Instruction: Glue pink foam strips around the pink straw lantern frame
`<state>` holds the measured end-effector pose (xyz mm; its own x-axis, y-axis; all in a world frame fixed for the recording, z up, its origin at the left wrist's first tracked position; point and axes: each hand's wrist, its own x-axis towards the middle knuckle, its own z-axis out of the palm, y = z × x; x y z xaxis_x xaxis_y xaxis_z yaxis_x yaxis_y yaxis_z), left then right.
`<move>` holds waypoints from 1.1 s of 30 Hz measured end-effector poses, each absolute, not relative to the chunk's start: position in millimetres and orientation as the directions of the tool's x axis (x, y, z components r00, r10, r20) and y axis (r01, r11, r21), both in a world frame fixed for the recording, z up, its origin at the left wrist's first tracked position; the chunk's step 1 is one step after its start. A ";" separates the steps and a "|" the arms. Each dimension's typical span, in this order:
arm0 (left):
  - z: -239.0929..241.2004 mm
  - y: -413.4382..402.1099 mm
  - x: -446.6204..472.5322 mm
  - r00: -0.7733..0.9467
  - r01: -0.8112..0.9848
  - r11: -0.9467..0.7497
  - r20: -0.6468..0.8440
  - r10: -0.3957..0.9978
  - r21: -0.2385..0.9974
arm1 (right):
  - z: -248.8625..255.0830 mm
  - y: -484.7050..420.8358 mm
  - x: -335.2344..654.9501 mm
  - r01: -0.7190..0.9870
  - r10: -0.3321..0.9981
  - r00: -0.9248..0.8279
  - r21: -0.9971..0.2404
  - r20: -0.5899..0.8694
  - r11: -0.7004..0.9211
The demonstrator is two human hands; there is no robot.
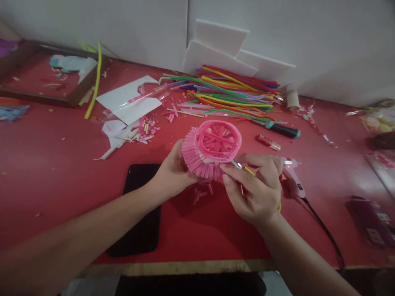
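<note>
My left hand (171,172) grips a round pink craft piece (212,149) made of short straw pieces, holding it from the left side above the red table. My right hand (256,187) is closed on a small tool with a metal tip and a yellow part (245,168), its tip at the lower right edge of the pink piece. A pink hot glue gun (293,179) lies just right of that hand, its black cord running toward the table's front edge. A few cut pink straw bits (202,192) lie below the craft piece.
A black phone (140,209) lies face up at the front left. A pile of coloured straws (231,92) lies at the back, with white foam sheets (222,45) behind. White paper (129,100), pink scraps (146,127), a black-handled cutter (282,130) and a wooden tray (46,76) are around.
</note>
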<state>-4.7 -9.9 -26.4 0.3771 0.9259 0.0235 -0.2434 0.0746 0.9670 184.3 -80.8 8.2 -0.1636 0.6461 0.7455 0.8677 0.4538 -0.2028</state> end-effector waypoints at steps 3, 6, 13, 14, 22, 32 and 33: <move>-26.1 -10.0 -4.3 0.379 -0.248 0.083 0.018 0.925 0.965 | 7.8 -80.7 183.9 0.870 0.634 -0.169 -0.189 0.755 0.456; -25.7 -10.1 -3.5 0.381 -0.258 0.081 0.025 0.924 0.963 | 8.2 -80.8 183.6 0.871 0.631 -0.173 -0.182 0.756 0.457; -23.1 -9.8 -3.1 0.394 -0.254 0.101 0.007 0.919 0.962 | 8.2 -81.8 184.0 0.868 0.631 -0.169 -0.189 0.757 0.460; -23.2 -9.7 -3.1 0.393 -0.258 0.103 0.007 0.920 0.961 | 8.1 -82.0 183.9 0.869 0.635 -0.170 -0.188 0.754 0.457; -21.6 -10.6 -3.4 0.389 -0.255 0.092 0.015 0.921 0.963 | 9.2 -82.8 182.1 0.859 0.603 -0.154 -0.196 0.782 0.474; -21.1 -9.8 -4.1 0.386 -0.265 0.099 0.012 0.922 0.959 | 6.6 -80.2 183.9 0.882 0.611 -0.125 -0.195 0.782 0.430; -20.6 -9.9 -3.9 0.385 -0.263 0.102 0.008 0.923 0.959 | 6.2 -80.2 183.6 0.882 0.616 -0.123 -0.199 0.778 0.427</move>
<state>-3.9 -9.9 -20.6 0.3853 0.9227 0.0080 -0.2629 0.1015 0.9595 183.6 -80.2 6.2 -0.1226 0.6160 0.7781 0.8821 0.4270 -0.1991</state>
